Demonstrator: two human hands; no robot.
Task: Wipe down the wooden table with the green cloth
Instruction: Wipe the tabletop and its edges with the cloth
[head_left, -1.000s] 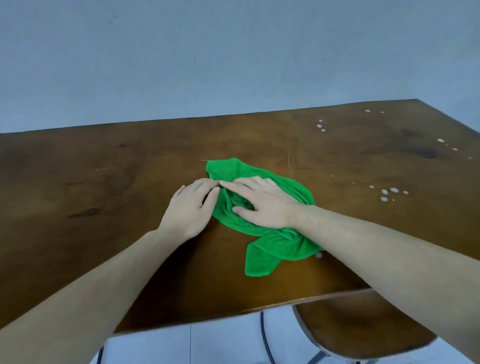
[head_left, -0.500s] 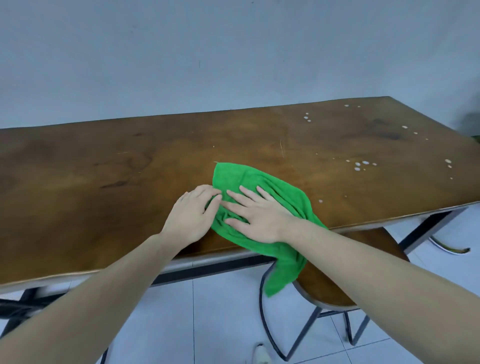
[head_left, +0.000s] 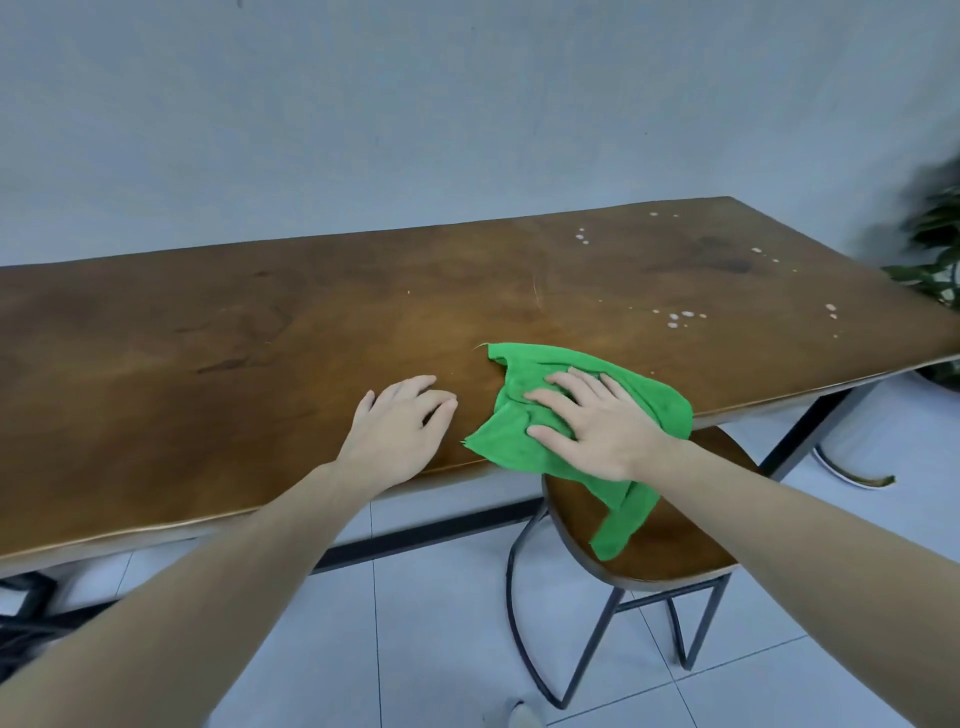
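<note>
You see a bright green cloth (head_left: 582, 415) on a dark brown wooden table (head_left: 260, 338) with darker grain streaks and small white droplets (head_left: 680, 315); below it, a brown wooden stool seat (head_left: 675, 540) on black metal legs, pale grey-white floor tiles (head_left: 441, 623), a light blue-grey wall (head_left: 415, 114)

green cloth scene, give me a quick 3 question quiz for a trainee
1. True or false: both hands are on the cloth.
2. Where do the white droplets lie from the cloth? A) far right of the table B) left of it C) under it
3. What hangs over the stool?

Key:
1. False: the right hand presses flat on it; the left hand rests on bare wood beside it.
2. A
3. A corner of the cloth, off the table's near edge.
</note>
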